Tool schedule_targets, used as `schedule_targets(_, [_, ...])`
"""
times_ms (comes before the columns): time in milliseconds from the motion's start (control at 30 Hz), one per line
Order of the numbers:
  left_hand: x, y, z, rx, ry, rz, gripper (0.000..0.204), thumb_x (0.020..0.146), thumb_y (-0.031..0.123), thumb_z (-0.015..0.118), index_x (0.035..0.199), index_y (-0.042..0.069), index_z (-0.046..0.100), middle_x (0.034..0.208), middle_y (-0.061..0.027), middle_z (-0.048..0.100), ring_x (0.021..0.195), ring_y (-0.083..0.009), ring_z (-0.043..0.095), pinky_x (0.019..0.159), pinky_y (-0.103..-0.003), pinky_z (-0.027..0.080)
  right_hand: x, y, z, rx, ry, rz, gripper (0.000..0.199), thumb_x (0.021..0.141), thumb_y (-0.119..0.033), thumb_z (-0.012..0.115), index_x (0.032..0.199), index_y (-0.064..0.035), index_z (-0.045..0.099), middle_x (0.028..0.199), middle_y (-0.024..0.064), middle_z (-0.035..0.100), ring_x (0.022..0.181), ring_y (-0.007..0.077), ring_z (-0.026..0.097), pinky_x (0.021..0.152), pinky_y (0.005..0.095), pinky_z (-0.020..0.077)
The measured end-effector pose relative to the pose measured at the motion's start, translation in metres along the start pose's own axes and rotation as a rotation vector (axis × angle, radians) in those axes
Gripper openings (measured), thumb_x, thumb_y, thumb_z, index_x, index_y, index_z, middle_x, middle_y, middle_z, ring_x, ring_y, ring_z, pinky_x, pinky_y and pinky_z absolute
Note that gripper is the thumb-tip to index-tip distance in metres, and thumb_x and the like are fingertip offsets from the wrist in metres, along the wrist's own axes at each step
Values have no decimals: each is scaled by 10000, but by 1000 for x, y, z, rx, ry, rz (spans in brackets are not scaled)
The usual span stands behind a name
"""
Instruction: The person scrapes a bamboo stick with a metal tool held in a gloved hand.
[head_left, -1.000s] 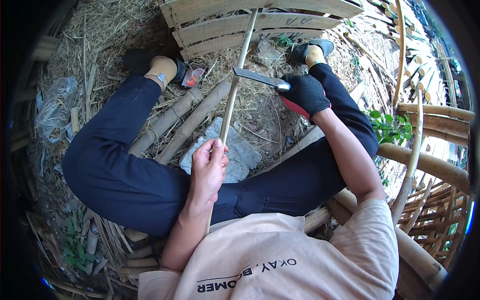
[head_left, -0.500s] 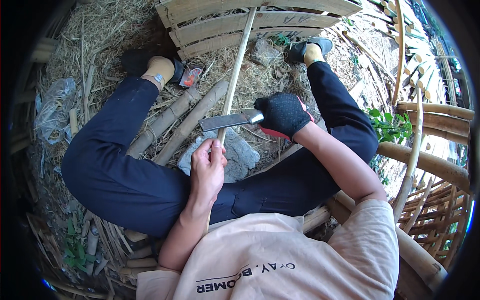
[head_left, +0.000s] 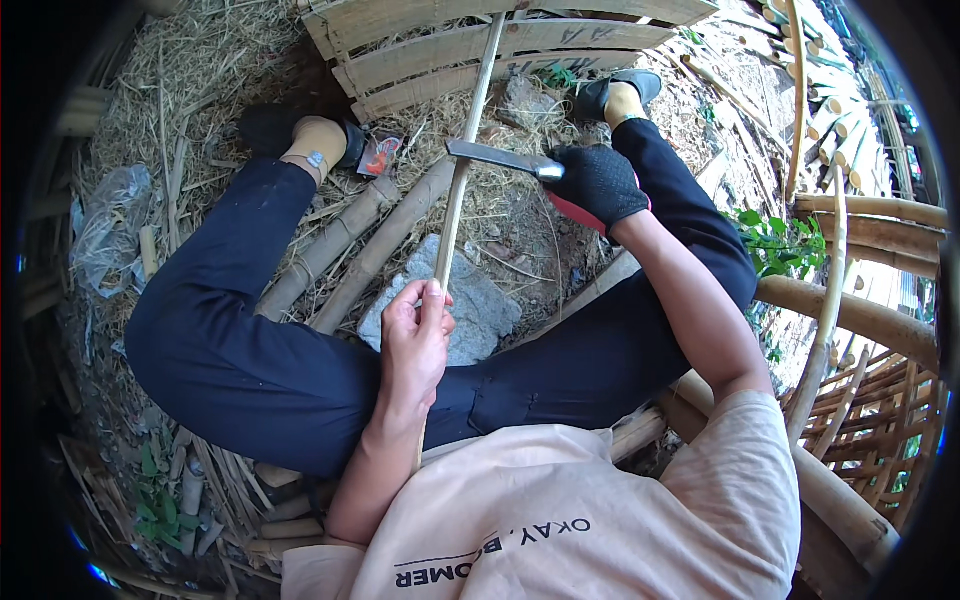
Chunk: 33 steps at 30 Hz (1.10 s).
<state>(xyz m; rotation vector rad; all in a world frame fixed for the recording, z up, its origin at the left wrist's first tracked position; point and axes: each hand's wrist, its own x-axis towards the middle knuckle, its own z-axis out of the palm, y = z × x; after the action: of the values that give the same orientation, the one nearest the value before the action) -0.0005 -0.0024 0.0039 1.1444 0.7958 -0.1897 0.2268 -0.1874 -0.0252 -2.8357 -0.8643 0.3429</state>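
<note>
My bare left hand is closed around a long, thin bamboo strip, its thumb lying along the top. The strip runs from beside my shirt, between my legs, up to a wooden crate at the far side. In a black and red glove, my right hand grips the handle of a broad-bladed knife. The blade lies across the strip, well beyond my left hand. A flat grey stone rests on the ground just under and beside the strip.
The slatted wooden crate stands at the far side. Bamboo poles lie on the straw-covered ground between my legs. More poles and a woven bamboo basket are on the right. A clear plastic bag lies at left.
My right hand has moved the knife away from me along the strip, toward the crate, and the blade has turned more edge-on. My left hand keeps its hold in nearly the same place.
</note>
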Motion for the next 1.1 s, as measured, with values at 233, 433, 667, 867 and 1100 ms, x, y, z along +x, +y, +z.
schedule_targets(233, [1,-1,-1,-43,38,-18,263,1053,249,507,898,49,579,600,67,418,478,-1,330,419,-201,231,-39,-60,-4,83,-217,-265,185,781,-273,653,887,-139,725,742,171,691,719,367,695,682,469,553])
schedule_targets(433, [8,-12,-2,100,35,88,298,1059,337,487,908,87,545,576,87,388,419,20,284,372,-184,195,-38,-59,5,19,-226,-218,207,754,-302,698,859,-124,707,722,166,682,689,372,686,650,461,553])
schedule_targets(667, [8,-14,-2,162,73,113,305,1064,317,477,889,75,543,576,82,391,420,15,292,373,-187,205,-33,-60,-2,-16,-235,-221,204,760,-232,646,926,-174,750,747,133,710,726,323,717,659,449,557])
schedule_targets(867, [6,-11,-2,157,70,115,306,1067,277,469,877,53,554,591,69,408,459,5,323,405,-193,229,-31,-56,-1,-11,-199,-224,191,761,-241,653,916,-178,745,754,125,712,735,320,717,671,449,557])
schedule_targets(1100, [1,-6,-4,81,50,75,319,1064,253,483,849,31,561,600,61,406,516,-13,328,457,-219,238,-8,-9,-15,-77,-85,21,211,799,-287,651,940,-154,734,814,158,711,805,355,702,749,465,555])
